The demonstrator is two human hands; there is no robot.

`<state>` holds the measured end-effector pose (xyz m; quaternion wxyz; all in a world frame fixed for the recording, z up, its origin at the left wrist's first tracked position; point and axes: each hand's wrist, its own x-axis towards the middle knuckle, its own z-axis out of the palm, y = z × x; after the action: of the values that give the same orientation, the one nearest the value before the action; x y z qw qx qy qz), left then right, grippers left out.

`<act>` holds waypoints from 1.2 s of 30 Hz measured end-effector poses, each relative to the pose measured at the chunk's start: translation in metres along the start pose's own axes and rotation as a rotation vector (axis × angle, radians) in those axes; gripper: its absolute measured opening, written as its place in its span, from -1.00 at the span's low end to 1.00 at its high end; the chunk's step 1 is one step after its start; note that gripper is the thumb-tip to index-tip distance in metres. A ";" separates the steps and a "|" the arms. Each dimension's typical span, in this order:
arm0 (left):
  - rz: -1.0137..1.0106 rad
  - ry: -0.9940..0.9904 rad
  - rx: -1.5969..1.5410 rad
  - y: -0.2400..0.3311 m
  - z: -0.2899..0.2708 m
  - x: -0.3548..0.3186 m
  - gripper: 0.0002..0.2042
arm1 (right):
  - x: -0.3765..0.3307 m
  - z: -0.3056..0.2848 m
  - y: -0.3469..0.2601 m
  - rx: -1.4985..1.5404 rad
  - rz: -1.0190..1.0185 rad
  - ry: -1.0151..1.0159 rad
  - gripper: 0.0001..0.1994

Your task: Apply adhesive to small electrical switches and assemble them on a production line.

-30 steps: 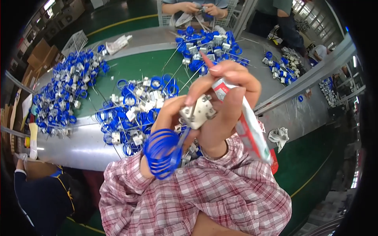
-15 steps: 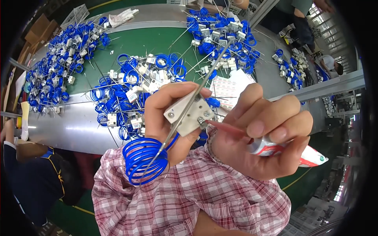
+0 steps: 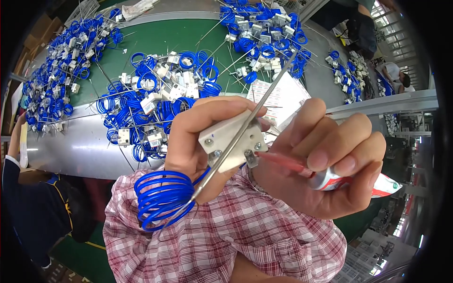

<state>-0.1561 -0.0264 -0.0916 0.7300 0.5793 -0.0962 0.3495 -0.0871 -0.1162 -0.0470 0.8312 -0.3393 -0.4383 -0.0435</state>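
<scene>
In front of my chest, my left hand (image 3: 186, 134) is closed around a capillary thermostat with a white block body (image 3: 222, 162). Small screws show on the block's face. Its blue coiled tubing (image 3: 163, 200) hangs below the hand, and a thin metal rod (image 3: 271, 89) slants across the block up to the right. My right hand (image 3: 335, 146) is wrapped round a white and red squeeze tube (image 3: 325, 180). The tube's red nozzle (image 3: 285, 162) points left, its tip at a screw terminal (image 3: 251, 158) on the block's lower right edge. Whether it touches cannot be seen.
Several like thermostats lie heaped before me (image 3: 160, 89), at the far left (image 3: 61, 80) and at the far right (image 3: 264, 37). White printed sheets (image 3: 288, 96) lie behind my right hand. A metal rail (image 3: 391, 104) borders the right. Another person's dark clothing (image 3: 37, 207) shows at left.
Both hands have shifted slightly right and down. The block is turned a little and the nozzle tip stays beside its screw terminal. The heaps have shifted left and up in the view.
</scene>
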 end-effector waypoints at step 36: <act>-0.469 -0.199 -0.103 -0.019 0.075 -0.045 -0.21 | -0.219 -0.297 -0.025 -0.997 0.396 0.923 -0.91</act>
<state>-0.1576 -0.1148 -0.1078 0.8067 0.5793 -0.0485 0.1065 -0.0228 -0.3638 -0.3147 0.6701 -0.6996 0.1008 -0.2264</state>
